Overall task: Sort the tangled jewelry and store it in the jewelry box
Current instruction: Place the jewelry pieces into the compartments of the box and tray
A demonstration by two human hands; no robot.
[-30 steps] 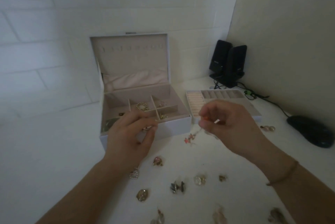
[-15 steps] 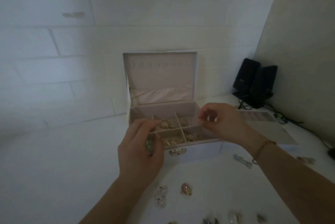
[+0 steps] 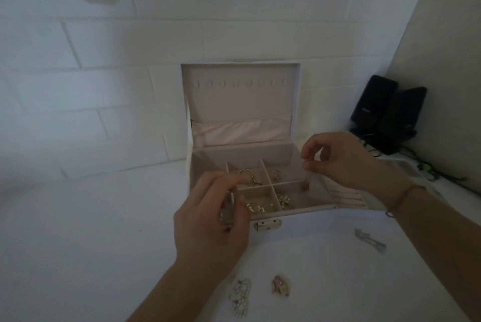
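Right hand (image 3: 343, 159) pinches earring (image 3: 307, 179) above box (image 3: 294, 213) front-right cell; early release risks landing outside. Left hand (image 3: 210, 217) grip holds metal piece (image 3: 227, 213); may snag chain (image 3: 248, 177).

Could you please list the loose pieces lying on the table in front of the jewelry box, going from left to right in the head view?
Pearl-studded piece → pink and gold brooch → silver hair clip.

Matt, cloth-lined jewelry box (image 3: 294, 220); shiny metal clasp (image 3: 267, 225); glossy gold chains (image 3: 256, 208).
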